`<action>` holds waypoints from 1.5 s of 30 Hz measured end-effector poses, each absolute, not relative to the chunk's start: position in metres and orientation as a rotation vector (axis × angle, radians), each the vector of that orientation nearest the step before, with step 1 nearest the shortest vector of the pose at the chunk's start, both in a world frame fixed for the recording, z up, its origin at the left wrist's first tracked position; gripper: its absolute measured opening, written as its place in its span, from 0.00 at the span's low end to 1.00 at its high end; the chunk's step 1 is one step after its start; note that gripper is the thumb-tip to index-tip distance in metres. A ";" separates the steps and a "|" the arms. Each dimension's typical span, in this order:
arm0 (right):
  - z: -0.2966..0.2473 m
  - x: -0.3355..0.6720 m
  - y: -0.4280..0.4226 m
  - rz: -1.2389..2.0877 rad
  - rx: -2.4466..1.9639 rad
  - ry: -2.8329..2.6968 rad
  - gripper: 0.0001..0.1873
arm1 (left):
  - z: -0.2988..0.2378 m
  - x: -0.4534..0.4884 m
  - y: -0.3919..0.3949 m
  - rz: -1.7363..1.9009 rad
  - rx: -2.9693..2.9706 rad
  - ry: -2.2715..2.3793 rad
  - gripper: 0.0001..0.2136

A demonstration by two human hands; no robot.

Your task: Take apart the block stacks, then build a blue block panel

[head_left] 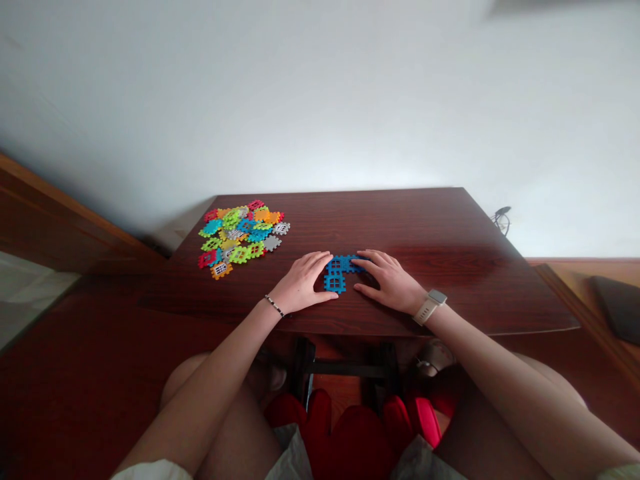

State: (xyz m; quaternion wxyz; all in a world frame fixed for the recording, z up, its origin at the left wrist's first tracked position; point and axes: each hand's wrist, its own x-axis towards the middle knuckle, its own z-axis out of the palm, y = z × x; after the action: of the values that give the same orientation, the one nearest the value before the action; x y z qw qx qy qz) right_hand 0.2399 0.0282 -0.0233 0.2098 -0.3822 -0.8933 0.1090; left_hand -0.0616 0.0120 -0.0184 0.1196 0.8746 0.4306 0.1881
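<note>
Several blue interlocking waffle blocks (pixel 339 272) are joined in a bent shape on the dark red wooden table (pixel 380 223). My left hand (pixel 303 283) grips their left side, and my right hand (pixel 387 283) presses its fingers onto their right arm. A beaded bracelet (pixel 274 305) circles my left wrist, and a pale smartwatch (pixel 431 305) sits on my right wrist. To the left of my hands, apart from them, lies a loose heap of multicoloured waffle blocks (pixel 241 237).
A black cable (pixel 503 220) hangs past the table's far right corner, and a dark flat object (pixel 619 308) lies on a wooden surface at right. A wooden ledge (pixel 60 220) runs along the left. Red slippers (pixel 355 440) and dark furniture legs (pixel 345 367) are below the table.
</note>
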 end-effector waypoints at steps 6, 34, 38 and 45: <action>-0.022 0.237 0.029 0.323 -1.052 -2.476 0.30 | -0.018 -0.061 0.011 0.549 2.556 1.255 0.42; -0.020 0.218 0.036 0.348 -0.956 -2.550 0.48 | -0.019 -0.060 0.011 0.564 2.558 1.258 0.40; -0.021 0.217 0.037 0.354 -0.971 -2.557 0.47 | -0.019 -0.060 0.010 0.559 2.567 1.263 0.41; -0.021 0.217 0.036 0.356 -0.960 -2.559 0.45 | -0.017 -0.059 0.010 0.556 2.559 1.265 0.40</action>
State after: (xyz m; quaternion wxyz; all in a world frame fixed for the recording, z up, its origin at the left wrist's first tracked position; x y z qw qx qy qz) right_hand 0.2169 0.0365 -0.0215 0.1915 -0.3418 -0.9113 0.1269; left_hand -0.0590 0.0103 -0.0172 0.1165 0.8740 0.4319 0.1898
